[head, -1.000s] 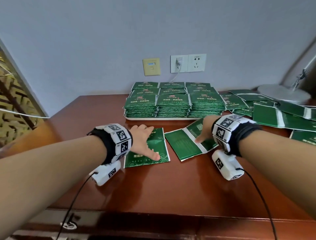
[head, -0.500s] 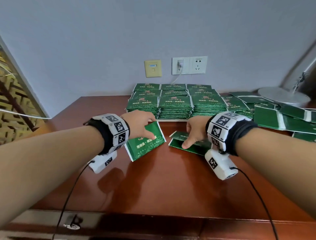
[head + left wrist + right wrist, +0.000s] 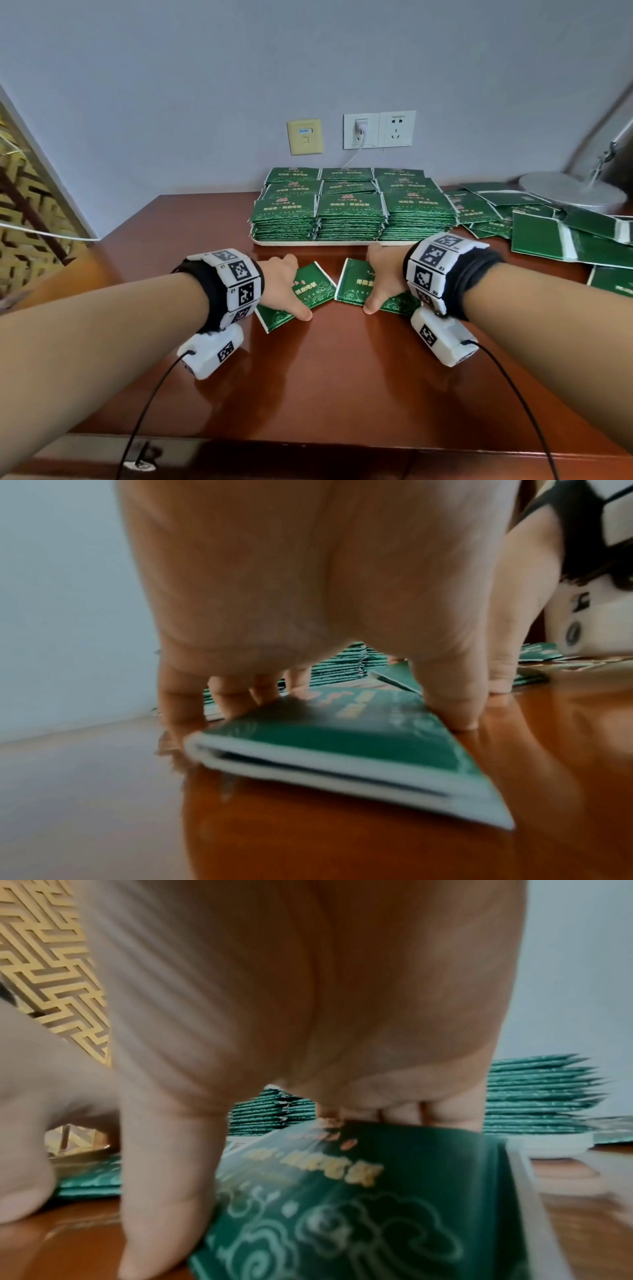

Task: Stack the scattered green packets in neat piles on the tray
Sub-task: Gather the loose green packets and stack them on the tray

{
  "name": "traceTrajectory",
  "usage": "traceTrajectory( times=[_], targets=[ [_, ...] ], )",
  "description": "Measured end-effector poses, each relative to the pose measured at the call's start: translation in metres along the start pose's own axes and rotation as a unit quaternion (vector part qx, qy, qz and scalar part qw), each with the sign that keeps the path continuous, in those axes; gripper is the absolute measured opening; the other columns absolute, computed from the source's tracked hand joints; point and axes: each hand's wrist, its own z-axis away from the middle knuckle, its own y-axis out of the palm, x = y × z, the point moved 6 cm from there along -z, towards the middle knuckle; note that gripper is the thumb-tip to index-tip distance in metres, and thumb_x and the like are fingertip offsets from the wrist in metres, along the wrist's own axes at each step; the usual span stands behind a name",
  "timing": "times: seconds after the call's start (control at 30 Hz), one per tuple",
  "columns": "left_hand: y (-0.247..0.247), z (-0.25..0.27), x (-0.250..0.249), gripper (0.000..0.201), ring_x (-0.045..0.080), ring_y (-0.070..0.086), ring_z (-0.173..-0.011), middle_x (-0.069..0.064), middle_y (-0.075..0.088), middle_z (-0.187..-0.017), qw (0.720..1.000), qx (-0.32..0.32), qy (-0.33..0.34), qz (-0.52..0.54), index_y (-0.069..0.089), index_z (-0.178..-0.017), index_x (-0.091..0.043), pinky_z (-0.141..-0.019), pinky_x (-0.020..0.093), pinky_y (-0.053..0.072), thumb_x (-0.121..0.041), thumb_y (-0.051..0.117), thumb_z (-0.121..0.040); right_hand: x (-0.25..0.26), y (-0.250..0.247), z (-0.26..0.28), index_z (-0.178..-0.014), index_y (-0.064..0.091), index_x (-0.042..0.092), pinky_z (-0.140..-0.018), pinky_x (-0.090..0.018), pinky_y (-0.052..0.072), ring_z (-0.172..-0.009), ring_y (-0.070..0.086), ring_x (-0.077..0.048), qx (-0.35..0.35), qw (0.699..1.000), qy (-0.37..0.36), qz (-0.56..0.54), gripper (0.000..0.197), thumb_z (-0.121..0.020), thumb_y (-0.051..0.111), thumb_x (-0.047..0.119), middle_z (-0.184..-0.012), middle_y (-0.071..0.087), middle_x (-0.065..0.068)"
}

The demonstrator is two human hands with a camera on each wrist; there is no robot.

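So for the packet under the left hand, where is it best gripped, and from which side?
Probably by its two opposite side edges, from above. The packet lies flat and thin on the table, giving no face to wrap. The left hand already straddles it, fingers at one edge, thumb at the other, ready to pinch.

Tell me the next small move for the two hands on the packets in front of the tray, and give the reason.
Probably lift both packets and carry them to the front piles on the tray. The left hand grips the left packet between thumb and fingers, its near edge already off the table; the right hand grips the right packet the same way. The piles stand directly behind.
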Motion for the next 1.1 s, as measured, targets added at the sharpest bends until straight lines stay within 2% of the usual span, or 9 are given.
traceTrajectory(
  times=[0.1,0.17,0.33,0.43,0.47,0.6,0.87,1.0,1.1],
  targets=[
    [0.002,-0.001,-0.004,0.081,0.019,0.059,-0.089,0.001,0.051,-0.106,0.999,-0.019,0.027,0.013,0.035,-0.125,-0.014,-0.081,0.04,0.055,-0.052,0.074,-0.065,-0.002,0.006,-0.001,-0.144,0.012,0.006,-0.087,-0.035,0.049,-0.108,0.056,-0.028,0.026,0.999,0.01,-0.031,0.105,-0.072,0.078,0.046,-0.128,0.052,-0.011],
    [-0.001,-0.001,-0.007,0.075,0.018,0.061,-0.085,0.0,0.054,-0.102,0.999,-0.031,0.042,0.016,0.038,-0.121,-0.015,-0.078,0.042,0.056,-0.047,0.074,-0.064,-0.004,0.009,-0.001,-0.144,0.009,0.01,-0.09,-0.04,0.05,-0.107,0.057,-0.029,0.042,0.998,0.008,-0.041,0.11,-0.069,0.08,0.048,-0.126,0.053,-0.011],
    [-0.029,0.003,-0.012,0.069,0.018,0.061,-0.082,0.002,0.056,-0.104,0.995,-0.065,0.069,0.016,0.037,-0.123,-0.015,-0.075,0.041,0.055,-0.038,0.074,-0.069,-0.01,0.0,-0.003,-0.135,0.018,0.012,-0.082,-0.039,0.052,-0.096,0.059,-0.028,0.017,0.998,-0.012,-0.065,0.098,-0.067,0.082,0.041,-0.113,0.054,-0.008],
    [-0.056,0.002,-0.017,0.077,0.014,0.057,-0.075,0.004,0.053,-0.116,0.993,-0.088,0.083,0.003,0.032,-0.137,-0.014,-0.067,0.033,0.05,-0.035,0.072,-0.074,-0.018,-0.016,-0.004,-0.132,0.021,0.011,-0.08,-0.039,0.053,-0.094,0.059,-0.027,-0.011,0.997,-0.027,-0.075,0.093,-0.068,0.081,0.04,-0.113,0.054,-0.008],
    [-0.066,0.001,-0.019,0.081,0.014,0.055,-0.076,0.004,0.051,-0.122,0.992,-0.098,0.085,-0.003,0.029,-0.141,-0.015,-0.069,0.03,0.047,-0.035,0.072,-0.075,-0.022,-0.022,-0.004,-0.133,0.021,0.011,-0.081,-0.039,0.053,-0.095,0.059,-0.026,-0.022,0.997,-0.032,-0.073,0.092,-0.069,0.081,0.041,-0.115,0.054,-0.008],
    [-0.104,-0.012,-0.031,0.088,0.021,0.049,-0.118,0.005,0.039,-0.143,0.986,-0.131,0.098,-0.019,0.024,-0.147,-0.017,-0.096,0.033,0.043,-0.036,0.071,-0.076,-0.045,-0.05,-0.009,-0.138,0.02,0.012,-0.091,-0.042,0.049,-0.105,0.057,-0.027,-0.068,0.993,-0.039,-0.085,0.096,-0.069,0.08,0.042,-0.126,0.051,-0.008],
    [-0.169,-0.073,-0.055,0.072,0.026,0.055,-0.108,0.01,0.052,-0.126,0.981,-0.149,0.12,-0.016,0.034,-0.137,-0.011,-0.092,0.04,0.048,-0.031,0.072,-0.079,-0.107,-0.109,-0.053,-0.137,0.028,0.011,-0.092,-0.04,0.048,-0.104,0.056,-0.025,-0.156,0.984,-0.006,-0.088,0.091,-0.069,0.081,0.039,-0.122,0.054,-0.009],
    [-0.195,-0.118,-0.055,0.071,0.026,0.056,-0.103,0.01,0.055,-0.121,0.98,-0.161,0.115,-0.022,0.035,-0.136,-0.009,-0.089,0.04,0.049,-0.028,0.073,-0.08,-0.138,-0.138,-0.091,-0.138,0.029,0.013,-0.08,-0.031,0.045,-0.095,0.052,-0.021,-0.144,0.986,0.009,-0.085,0.086,-0.072,0.08,0.033,-0.117,0.055,-0.006],
    [-0.208,-0.152,-0.055,0.067,0.024,0.056,-0.098,0.007,0.057,-0.121,0.982,-0.154,0.111,-0.015,0.036,-0.137,-0.013,-0.085,0.032,0.048,-0.029,0.071,-0.082,-0.156,-0.155,-0.12,-0.141,0.026,0.016,-0.075,-0.026,0.037,-0.09,0.049,-0.019,-0.125,0.99,0.013,-0.071,0.085,-0.076,0.077,0.035,-0.105,0.051,-0.001]
  ],
)
